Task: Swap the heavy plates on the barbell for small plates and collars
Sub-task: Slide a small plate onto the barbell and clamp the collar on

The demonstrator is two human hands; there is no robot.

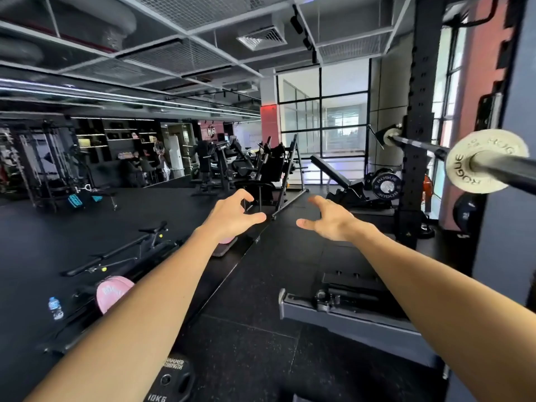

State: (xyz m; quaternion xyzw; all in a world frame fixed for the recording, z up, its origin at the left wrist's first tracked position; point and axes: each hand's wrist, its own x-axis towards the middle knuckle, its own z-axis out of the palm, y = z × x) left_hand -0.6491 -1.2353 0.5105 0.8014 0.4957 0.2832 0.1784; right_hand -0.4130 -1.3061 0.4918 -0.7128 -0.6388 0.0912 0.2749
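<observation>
From the head view, both arms reach out over the black rubber floor [246,343], and neither hand carries anything. The left hand [232,217] has its grip spread, fingers loosely hooked and thumb out toward the middle. The right hand [327,220] is likewise spread, fingers relaxed, thumb pointing toward the left one. They hang apart in the air, touching nothing.

The barbell [420,145] sits high at the right, racked on the black upright of the rack [417,111]. A small pale plate [464,169] is already on its near sleeve, and another small pale plate [390,136] shows at the far end. I cannot see any collar on either sleeve; the near end runs out of frame.

A heavy black plate [385,187] leans low by the rack foot, and a black plate marked 10KG [171,381] lies on the floor just beneath the left forearm. A pink plate [111,294] rests on the floor at left, near a water bottle [55,307].

The risks, as I judge them: with no collar seen, the near small plate could slide off if the bar is knocked or tips. The hands are well away from the bar and the gaze is off it, so a blind turn could clip the sleeve. The plate underfoot is a trip hazard.
</observation>
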